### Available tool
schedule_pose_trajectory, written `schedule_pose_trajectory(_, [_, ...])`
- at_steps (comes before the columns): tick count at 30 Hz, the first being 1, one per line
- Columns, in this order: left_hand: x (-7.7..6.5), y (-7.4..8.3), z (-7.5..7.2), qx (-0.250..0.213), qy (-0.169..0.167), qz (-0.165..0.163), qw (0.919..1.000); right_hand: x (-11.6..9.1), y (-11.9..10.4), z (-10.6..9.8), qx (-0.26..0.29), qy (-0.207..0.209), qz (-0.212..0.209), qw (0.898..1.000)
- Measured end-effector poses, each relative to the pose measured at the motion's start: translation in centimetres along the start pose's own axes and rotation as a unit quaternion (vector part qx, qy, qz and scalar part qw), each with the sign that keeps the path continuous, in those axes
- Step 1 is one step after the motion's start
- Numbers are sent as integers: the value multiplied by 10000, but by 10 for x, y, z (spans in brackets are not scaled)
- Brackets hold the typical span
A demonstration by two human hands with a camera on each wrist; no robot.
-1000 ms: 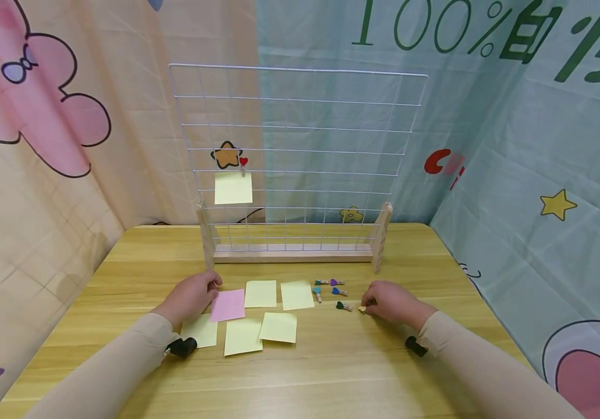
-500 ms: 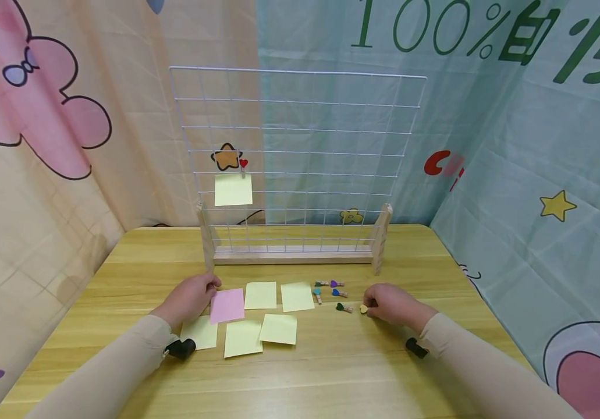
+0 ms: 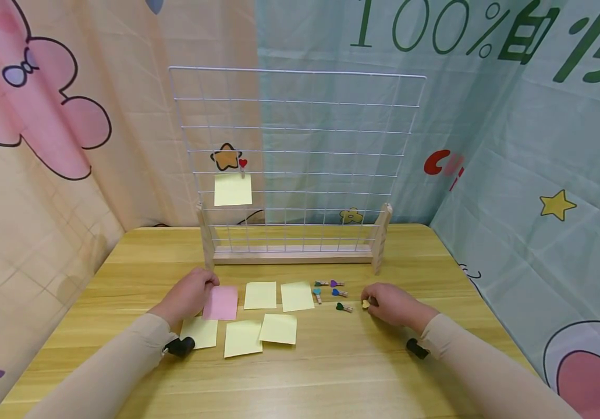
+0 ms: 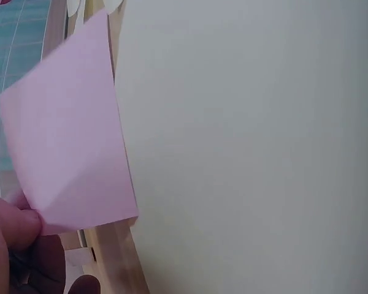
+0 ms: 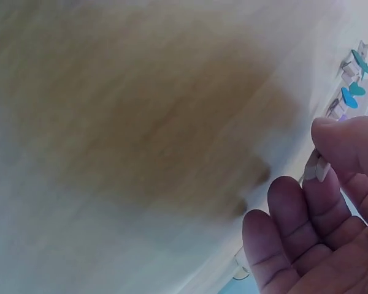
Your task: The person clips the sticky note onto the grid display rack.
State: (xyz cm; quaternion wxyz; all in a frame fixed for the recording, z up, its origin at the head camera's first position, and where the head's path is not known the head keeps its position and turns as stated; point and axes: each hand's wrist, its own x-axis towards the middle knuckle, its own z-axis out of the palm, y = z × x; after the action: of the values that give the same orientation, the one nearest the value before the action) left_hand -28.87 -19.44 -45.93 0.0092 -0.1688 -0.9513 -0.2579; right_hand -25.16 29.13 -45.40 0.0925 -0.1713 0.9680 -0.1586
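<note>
My left hand [image 3: 193, 294] pinches a pink sticky note [image 3: 220, 303] by one corner between thumb and finger. In the left wrist view the pink note [image 4: 70, 135] stands tilted up from the thumb. My right hand [image 3: 393, 302] pinches a small wooden clothespin with a yellow shape on it [image 3: 365, 304]; the right wrist view shows the clothespin's wooden legs [image 5: 316, 165] between thumb and forefinger. To the left of this hand lie several small clothespins, among them a dark green one [image 3: 344, 307] and a blue one [image 3: 338, 293].
Yellow sticky notes [image 3: 261, 295] lie in two loose rows on the wooden table [image 3: 331, 372]. Behind them stands a white wire grid [image 3: 300, 130] in a wooden base [image 3: 293, 258]. One yellow note [image 3: 233, 190] hangs on the grid from a red heart clothespin [image 3: 243, 164]. Printed curtains surround the table.
My left hand has shifted slightly, and the pink note has moved a little left and turned straighter. My right hand has raised the yellow clothespin slightly.
</note>
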Motion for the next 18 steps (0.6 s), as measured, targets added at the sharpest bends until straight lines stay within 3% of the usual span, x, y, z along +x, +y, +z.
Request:
schedule_pose_trajectory(10, [1,2,0,8,124,-22,9999,-2,1,0,114,180,-84,9997])
schedule_pose_trajectory(18, [3,-3,0,-206,-253,-332,9989,-1,-3,1,167,168,89,9997])
